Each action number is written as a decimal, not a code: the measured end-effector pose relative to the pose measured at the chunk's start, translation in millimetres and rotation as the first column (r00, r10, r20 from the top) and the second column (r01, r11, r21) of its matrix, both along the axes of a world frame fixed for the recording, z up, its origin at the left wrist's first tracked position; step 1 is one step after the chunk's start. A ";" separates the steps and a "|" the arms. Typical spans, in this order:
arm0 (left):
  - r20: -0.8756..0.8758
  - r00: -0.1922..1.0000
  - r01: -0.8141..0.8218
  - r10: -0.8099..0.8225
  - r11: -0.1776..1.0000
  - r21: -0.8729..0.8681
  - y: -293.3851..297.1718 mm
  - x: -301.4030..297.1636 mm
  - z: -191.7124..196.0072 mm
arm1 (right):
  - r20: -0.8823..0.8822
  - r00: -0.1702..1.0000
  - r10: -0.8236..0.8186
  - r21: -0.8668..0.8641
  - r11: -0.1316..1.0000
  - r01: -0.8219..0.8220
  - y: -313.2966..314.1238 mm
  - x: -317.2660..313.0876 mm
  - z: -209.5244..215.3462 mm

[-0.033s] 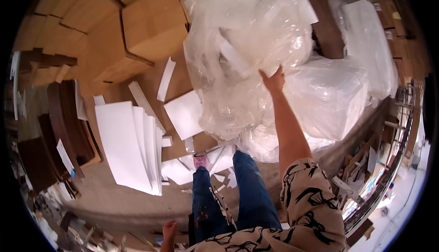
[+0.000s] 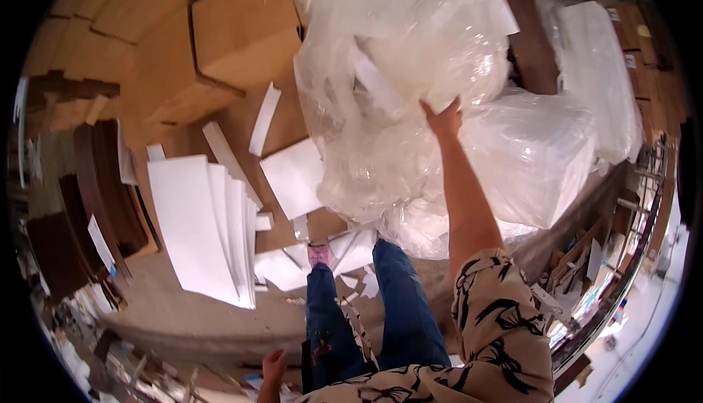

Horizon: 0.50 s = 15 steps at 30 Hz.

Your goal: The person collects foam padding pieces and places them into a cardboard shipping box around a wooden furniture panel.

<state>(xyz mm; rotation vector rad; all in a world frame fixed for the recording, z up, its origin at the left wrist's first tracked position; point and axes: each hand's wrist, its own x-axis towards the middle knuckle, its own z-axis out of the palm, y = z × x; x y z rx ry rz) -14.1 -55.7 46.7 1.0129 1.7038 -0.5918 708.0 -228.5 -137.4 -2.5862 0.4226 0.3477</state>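
Left hand (image 2: 274,368): positioned low, beside the left leg (image 2: 333,322). Its fingers are too small and blurred to tell whether they are apart or together.

Stack (image 2: 187,227): fanned white sheets, ahead of the left hand and to its left.

Sheet (image 2: 293,180): white, ahead of the left hand, adjoining the film.

Right hand (image 2: 443,117): arm extended forward, thumb and fingers spread apart, at the film (image 2: 359,161). Contact cannot be determined. The film is clear and crumpled, heaped left of this hand and beyond it.

Bundle (image 2: 527,158): film-wrapped, just right of the right hand.

Strip (image 2: 379,84): white, among the film, just left of the right hand and slightly beyond it.

Panel (image 2: 534,48): brown, beyond the right hand and to its right.

Cartons (image 2: 245,33): brown, well left of the right hand and beyond it.
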 end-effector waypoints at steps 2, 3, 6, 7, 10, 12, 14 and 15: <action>0.123 0.989 -0.079 0.082 0.996 -0.030 -39.6 69.4 -9.9 | -0.055 0.995 -0.080 -0.044 0.996 0.077 -1.9 40.4 -5.6; 0.132 0.991 -0.017 0.024 0.998 -0.053 -53.4 102.8 -9.0 | -0.086 0.991 -0.104 -0.067 0.993 0.099 -9.0 49.8 -20.5; 0.223 0.975 0.034 -0.005 0.991 -0.126 -94.5 171.1 -4.8 | -0.153 0.988 -0.013 -0.038 0.999 0.008 -37.4 67.8 -58.1; 0.266 0.964 0.033 0.009 0.988 -0.151 -101.2 186.1 -2.7 | -0.180 0.983 0.029 0.031 0.999 -0.024 -43.7 72.7 -62.4; 0.243 0.969 0.023 0.037 0.971 -0.239 -96.0 223.7 11.9 | -0.128 0.987 -0.100 0.353 0.925 0.140 -61.9 72.6 -56.6; 0.298 0.951 0.120 -0.086 0.988 -0.098 -88.8 218.5 15.4 | -0.097 0.980 -0.174 0.603 0.773 0.196 -95.8 73.0 -24.6; 0.365 0.909 0.196 -0.203 0.979 0.055 -72.5 211.8 5.7 | -0.057 0.961 -0.272 0.702 0.673 0.233 -109.0 66.2 49.5; 0.426 0.868 0.227 -0.254 0.967 0.113 -59.3 213.9 0.9 | -0.051 0.943 -0.330 0.710 0.652 0.266 -113.9 59.2 101.1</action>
